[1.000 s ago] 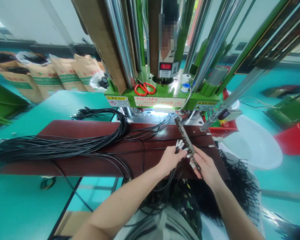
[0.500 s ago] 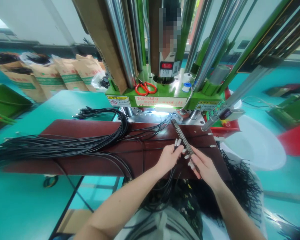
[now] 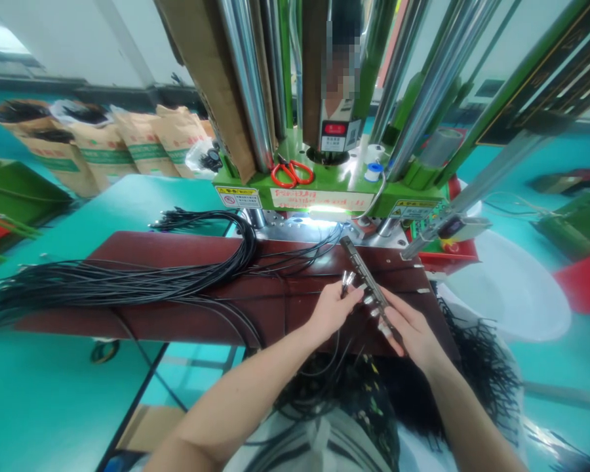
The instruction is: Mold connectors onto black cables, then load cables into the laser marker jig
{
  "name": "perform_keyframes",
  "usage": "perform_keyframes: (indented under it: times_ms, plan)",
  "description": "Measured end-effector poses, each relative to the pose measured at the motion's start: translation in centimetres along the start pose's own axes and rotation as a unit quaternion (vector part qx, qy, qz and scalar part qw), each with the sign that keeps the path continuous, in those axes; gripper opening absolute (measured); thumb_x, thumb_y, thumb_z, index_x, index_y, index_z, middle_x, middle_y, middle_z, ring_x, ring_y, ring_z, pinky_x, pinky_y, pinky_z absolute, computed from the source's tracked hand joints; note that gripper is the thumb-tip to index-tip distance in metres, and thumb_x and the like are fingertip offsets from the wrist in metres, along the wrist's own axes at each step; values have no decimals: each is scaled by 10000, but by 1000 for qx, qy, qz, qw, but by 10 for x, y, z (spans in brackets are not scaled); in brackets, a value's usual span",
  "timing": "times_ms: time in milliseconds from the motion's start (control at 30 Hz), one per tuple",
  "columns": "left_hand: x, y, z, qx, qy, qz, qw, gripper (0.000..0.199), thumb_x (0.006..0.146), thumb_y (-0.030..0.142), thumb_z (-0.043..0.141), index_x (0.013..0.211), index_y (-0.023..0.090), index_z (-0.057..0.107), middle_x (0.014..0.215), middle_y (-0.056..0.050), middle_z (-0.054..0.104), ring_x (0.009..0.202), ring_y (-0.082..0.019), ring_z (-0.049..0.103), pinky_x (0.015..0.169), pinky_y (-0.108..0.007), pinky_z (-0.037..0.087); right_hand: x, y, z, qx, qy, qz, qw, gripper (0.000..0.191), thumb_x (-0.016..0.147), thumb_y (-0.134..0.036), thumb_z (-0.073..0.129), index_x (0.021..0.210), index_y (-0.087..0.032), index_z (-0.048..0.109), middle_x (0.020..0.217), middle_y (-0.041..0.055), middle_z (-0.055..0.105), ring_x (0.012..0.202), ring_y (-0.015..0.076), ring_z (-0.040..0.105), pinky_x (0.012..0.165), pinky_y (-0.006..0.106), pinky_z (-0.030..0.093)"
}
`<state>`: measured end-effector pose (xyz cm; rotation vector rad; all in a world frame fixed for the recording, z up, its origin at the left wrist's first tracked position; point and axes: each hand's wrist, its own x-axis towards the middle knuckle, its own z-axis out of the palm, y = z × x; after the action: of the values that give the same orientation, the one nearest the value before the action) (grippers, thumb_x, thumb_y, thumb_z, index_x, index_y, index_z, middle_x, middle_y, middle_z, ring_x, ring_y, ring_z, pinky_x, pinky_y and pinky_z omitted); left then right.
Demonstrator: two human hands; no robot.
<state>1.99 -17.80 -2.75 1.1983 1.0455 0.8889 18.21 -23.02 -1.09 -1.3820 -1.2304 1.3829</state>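
Note:
My right hand (image 3: 413,324) is closed round the near end of a long dark metal bar (image 3: 362,270). The bar slants over the brown board, its far end pointing at the machine. Several silver cable ends (image 3: 373,308) stick out along its left side near my fingers. My left hand (image 3: 335,307) pinches a few black cables, whose silver plug ends (image 3: 347,280) stand up above the thumb. Its thumb tip is right beside the bar; whether it touches is unclear. Thin black cables hang below both hands toward my lap.
A thick bundle of black cables (image 3: 128,282) lies across the brown board (image 3: 132,246). Behind it stands a green press (image 3: 295,187) with a bright lamp, red-handled scissors (image 3: 292,174) and a spool (image 3: 373,172) on its ledge. Many black pieces (image 3: 486,367) fill a container at right.
The whole view has shifted slightly. My left thumb now lies closer along the bar, and the plug ends in that hand stand more upright. My right hand keeps its grip on the bar.

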Motion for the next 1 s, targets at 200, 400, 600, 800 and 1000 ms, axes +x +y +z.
perform_keyframes:
  times_ms: [200,400,600,800,1000]
  plan:
    - [-1,5,-4,-29,-6,-41,999,305,727,430,562,622,152,495,416,88,341,383,-39,283,427,-184,247,-2,-2,-2,-36,-1,18,999,522,853,-423,484,1299,-159,426,549,-3,547,309,52,358,307,173,244]
    - [-2,5,-5,-34,6,-35,999,281,725,399,556,613,161,457,423,88,346,385,-42,290,438,-189,260,0,4,-1,-102,-44,-12,994,586,851,-462,468,1341,-155,370,498,-39,482,321,64,368,323,188,312]
    - [3,8,-15,39,48,33,998,372,819,482,393,655,161,487,506,42,443,442,-75,394,468,-206,301,-4,-3,4,-39,25,13,999,552,827,-435,514,1293,-150,437,568,-10,534,321,54,353,297,185,277]
    - [2,10,-22,100,-6,22,995,459,848,517,287,578,169,416,494,43,391,476,-85,370,491,-219,285,-4,-5,3,-10,18,22,1000,576,820,-433,523,1301,-131,427,519,-11,521,305,54,343,281,169,211]
    - [1,13,-23,117,-75,-12,990,462,811,556,338,562,170,379,498,48,386,480,-81,343,483,-224,265,-5,-5,2,-18,-2,27,999,552,823,-416,525,1287,-128,443,568,-1,537,323,51,341,292,183,243]
